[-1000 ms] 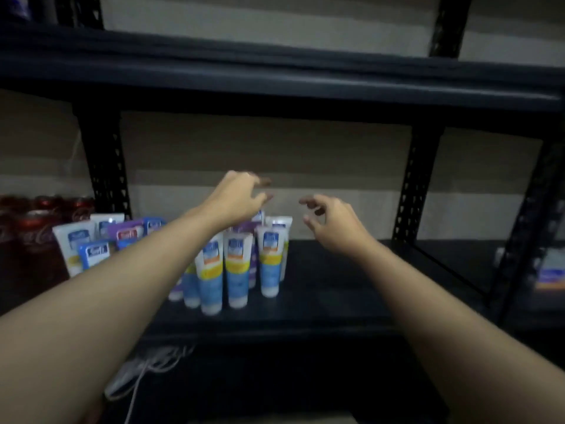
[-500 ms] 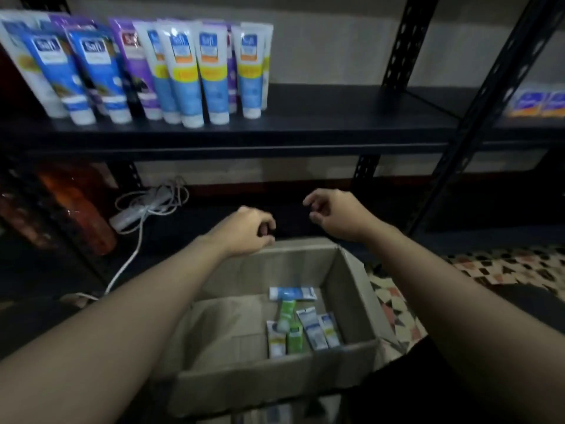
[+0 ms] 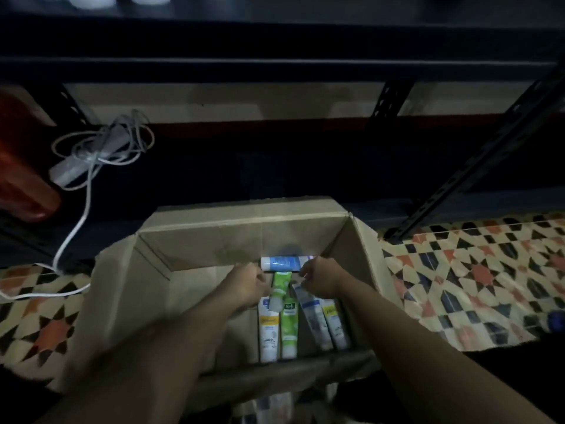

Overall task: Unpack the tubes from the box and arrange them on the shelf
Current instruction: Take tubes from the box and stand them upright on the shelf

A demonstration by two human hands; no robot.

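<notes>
Our left hand (image 3: 248, 285) is down inside the open brown cardboard box (image 3: 244, 237), its fingers curled right beside the light green plastic tube (image 3: 281, 286). In the dim, blurred picture we cannot tell whether it grips that tube or only touches it. Our right hand (image 3: 321, 278) is just across the green tube, also curled, with its fingertips by the end of a blue plastic tube (image 3: 282, 262) that lies crosswise against the far wall of the box. We cannot tell whether this hand pinches anything either. The light green tube lies tilted between the two hands, its cap toward us and resting over the tubes below it. Four more tubes lie lengthwise side by side on the box floor, near the front wall: a white tube with a yellow label (image 3: 268, 332), a second green tube (image 3: 289, 327), a white and blue tube (image 3: 315, 319) and a white tube with a yellow band (image 3: 336, 327). The box stands on the patterned floor tiles (image 3: 458, 280), in front of the dark metal shelf (image 3: 275, 65). On the low board at left a white power strip (image 3: 88, 160) lies in its tangled cable, beside a reddish-orange object (image 3: 21, 166).
</notes>
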